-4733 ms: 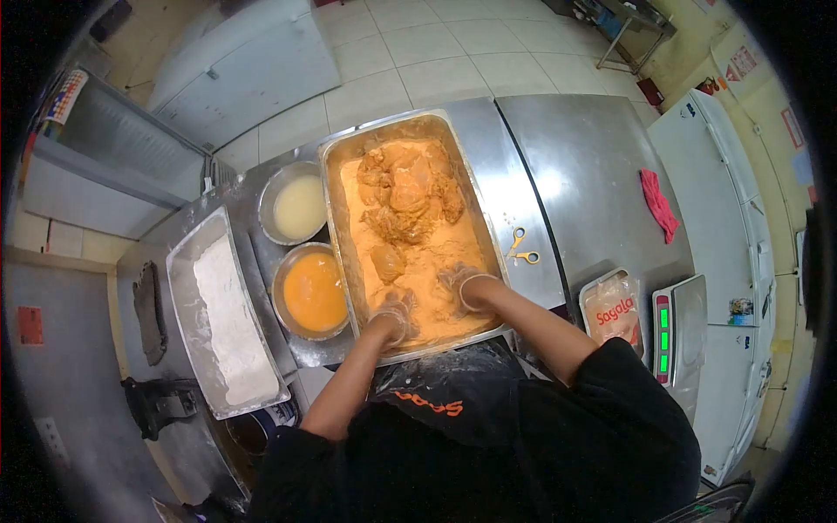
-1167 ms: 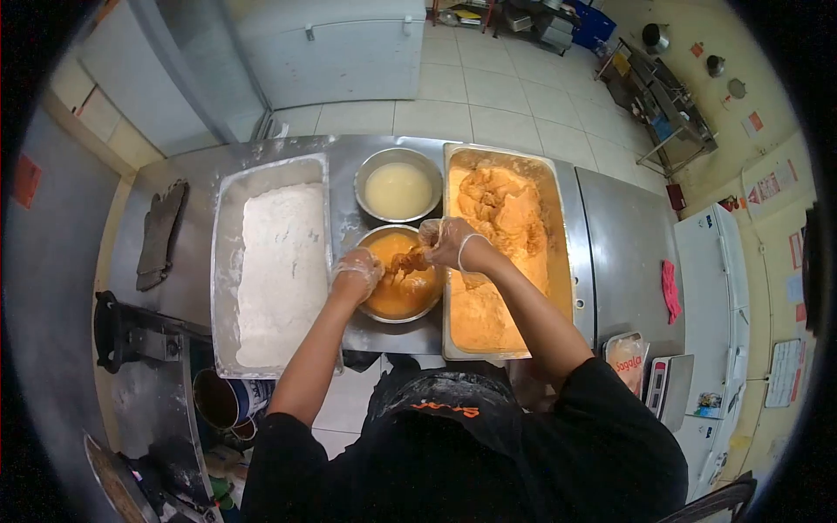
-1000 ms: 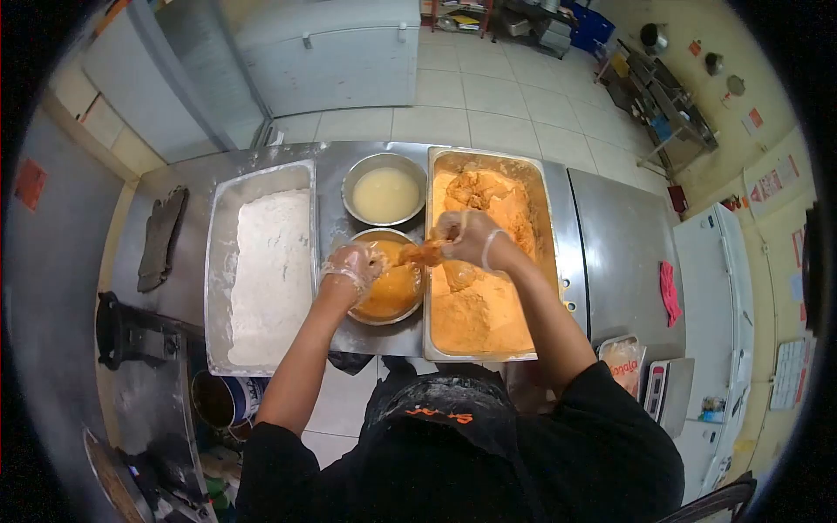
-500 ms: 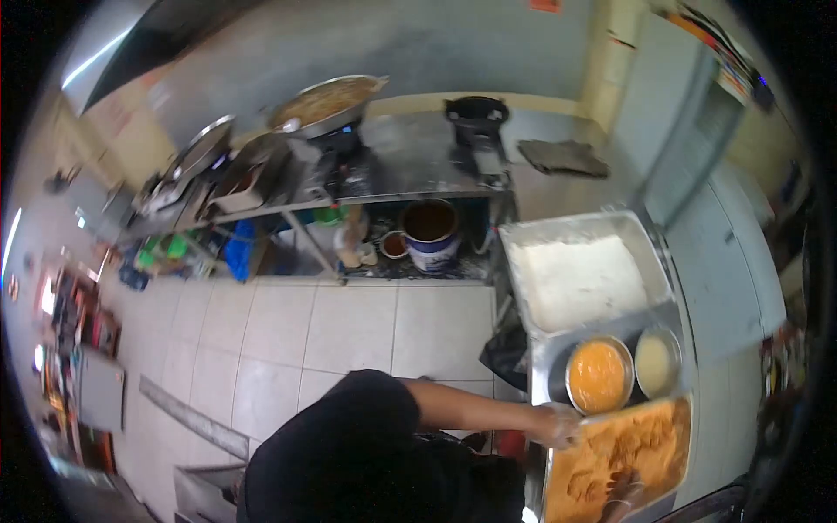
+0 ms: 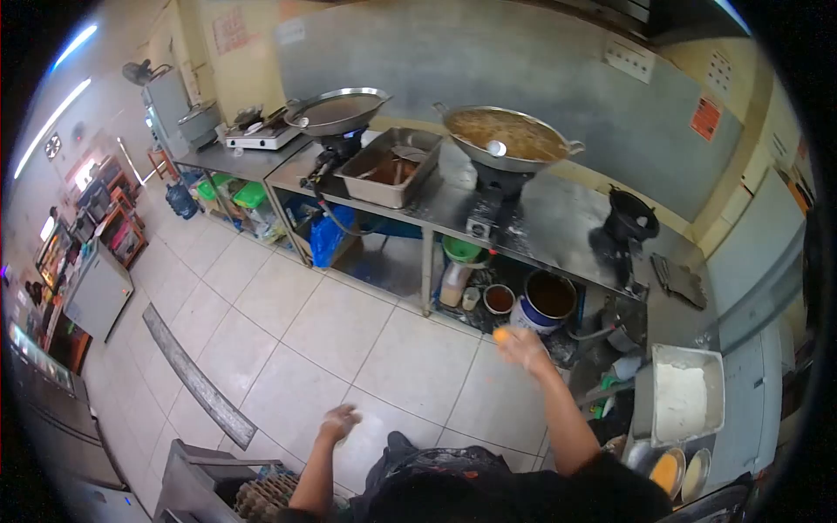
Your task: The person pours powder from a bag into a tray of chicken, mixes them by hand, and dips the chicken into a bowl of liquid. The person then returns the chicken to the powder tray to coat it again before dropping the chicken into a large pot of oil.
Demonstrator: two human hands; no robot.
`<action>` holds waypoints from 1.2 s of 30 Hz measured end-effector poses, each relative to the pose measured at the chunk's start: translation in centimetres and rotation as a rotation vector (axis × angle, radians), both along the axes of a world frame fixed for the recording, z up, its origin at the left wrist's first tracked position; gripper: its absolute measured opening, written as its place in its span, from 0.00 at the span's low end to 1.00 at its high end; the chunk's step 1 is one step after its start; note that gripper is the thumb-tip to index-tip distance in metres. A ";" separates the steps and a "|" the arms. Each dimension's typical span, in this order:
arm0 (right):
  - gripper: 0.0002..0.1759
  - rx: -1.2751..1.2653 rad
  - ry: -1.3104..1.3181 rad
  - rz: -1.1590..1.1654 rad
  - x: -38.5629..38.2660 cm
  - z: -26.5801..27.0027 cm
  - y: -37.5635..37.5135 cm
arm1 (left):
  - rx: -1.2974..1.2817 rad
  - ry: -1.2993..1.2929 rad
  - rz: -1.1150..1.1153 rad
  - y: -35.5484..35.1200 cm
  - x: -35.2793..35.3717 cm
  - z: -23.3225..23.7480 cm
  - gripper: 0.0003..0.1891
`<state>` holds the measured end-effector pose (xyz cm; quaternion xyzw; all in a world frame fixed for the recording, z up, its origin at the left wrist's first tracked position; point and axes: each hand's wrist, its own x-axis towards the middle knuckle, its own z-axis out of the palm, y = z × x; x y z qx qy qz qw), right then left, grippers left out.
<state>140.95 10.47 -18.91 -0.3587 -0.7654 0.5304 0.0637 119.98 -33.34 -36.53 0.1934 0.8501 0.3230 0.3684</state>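
Observation:
My left hand is low in the centre over the tiled floor, fingers apart, with nothing visible in it. Farther right, my right hand is raised in front of the lower shelf, its fingers closed round a small orange lump that sticks out at the fingertips. Both hands look coated in pale residue. Behind the right hand stands a white and blue bucket of dark liquid. A metal tray of white powder lies at the right, above a bowl of orange mixture and a bowl of pale liquid.
Along the steel counter stand a large wok of bubbling oil, a second wok, a deep metal pan and a black burner. A metal strip crosses the floor; egg trays are at lower left.
The view has swung left towards the woks. Both hands have left the tray of orange mixture, which is now out of view. An orange lump now shows in my right hand.

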 end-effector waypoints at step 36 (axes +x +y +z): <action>0.19 -0.596 0.087 -0.720 -82.3 -6.4 21.1 | -0.284 -0.214 0.301 6.9 -49.9 -6.8 0.22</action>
